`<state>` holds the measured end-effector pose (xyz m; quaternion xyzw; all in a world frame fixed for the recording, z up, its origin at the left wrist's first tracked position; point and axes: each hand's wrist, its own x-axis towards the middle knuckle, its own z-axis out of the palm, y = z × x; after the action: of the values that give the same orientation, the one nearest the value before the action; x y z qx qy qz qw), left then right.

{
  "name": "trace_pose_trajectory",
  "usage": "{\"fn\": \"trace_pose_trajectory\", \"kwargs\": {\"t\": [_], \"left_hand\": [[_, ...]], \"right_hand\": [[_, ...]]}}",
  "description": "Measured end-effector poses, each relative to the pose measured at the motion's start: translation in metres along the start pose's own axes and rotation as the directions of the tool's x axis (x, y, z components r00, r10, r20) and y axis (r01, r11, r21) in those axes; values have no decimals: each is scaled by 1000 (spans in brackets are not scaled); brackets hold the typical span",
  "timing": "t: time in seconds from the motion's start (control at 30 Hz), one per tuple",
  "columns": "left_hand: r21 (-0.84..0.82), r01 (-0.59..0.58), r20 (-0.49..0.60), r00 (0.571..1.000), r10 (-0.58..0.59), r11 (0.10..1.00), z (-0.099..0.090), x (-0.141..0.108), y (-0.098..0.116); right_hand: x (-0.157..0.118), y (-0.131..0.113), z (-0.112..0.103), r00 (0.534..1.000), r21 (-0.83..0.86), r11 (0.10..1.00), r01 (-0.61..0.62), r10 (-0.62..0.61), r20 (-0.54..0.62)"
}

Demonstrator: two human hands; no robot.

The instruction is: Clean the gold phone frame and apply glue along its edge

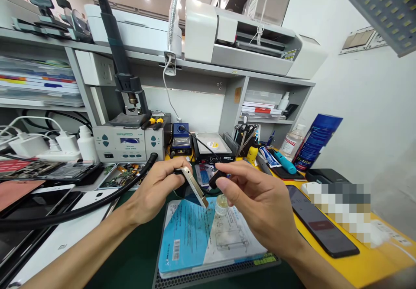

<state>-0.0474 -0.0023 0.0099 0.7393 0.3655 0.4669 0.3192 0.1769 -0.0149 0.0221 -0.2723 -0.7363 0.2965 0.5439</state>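
Observation:
My left hand (156, 183) is closed around a slim smartphone (195, 187), held tilted so its gold-coloured edge faces me. Close to the phone's edge, my right hand (256, 198) pinches a short black tool (216, 179) between thumb and fingers; most of it is hidden by the hand, so I cannot tell its kind. Below the two hands, a small round clear jar (222, 204) stands on a blue and white printed packet (188, 241). The packet lies on a dark mat (214, 272) with a honeycomb pattern.
A thick black hose (97, 215) crosses the left side, over several phones and tablets. Behind stand a grey rework station (125, 144), a small blue station (181, 139) with a black cord, and a flat heating plate (212, 146). A dark phone (320, 219) lies at right.

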Motion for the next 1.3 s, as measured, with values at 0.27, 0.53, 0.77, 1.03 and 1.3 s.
{"fn": "trace_pose_trajectory", "kwargs": {"t": [0.27,0.53,0.77,1.03,1.3], "left_hand": [[-17,-2,6,1000,2,1000,1,0,2],[-34,2,17,1000,-1,999,1,0,1],[-30,6,5,1000,-5,1000,1,0,1],[-49,29,20,999,-28,998,0,1,1],[-13,31,31,999,-30,999,0,0,4]], "right_hand": [[-2,1,-1,998,-17,1000,10,-9,58],[1,0,-1,997,-24,999,22,-21,77],[1,-2,-3,998,-29,999,39,-37,53],[3,-2,-3,997,-53,997,55,-52,53],[1,-2,-5,996,4,1000,23,-23,80]]}}
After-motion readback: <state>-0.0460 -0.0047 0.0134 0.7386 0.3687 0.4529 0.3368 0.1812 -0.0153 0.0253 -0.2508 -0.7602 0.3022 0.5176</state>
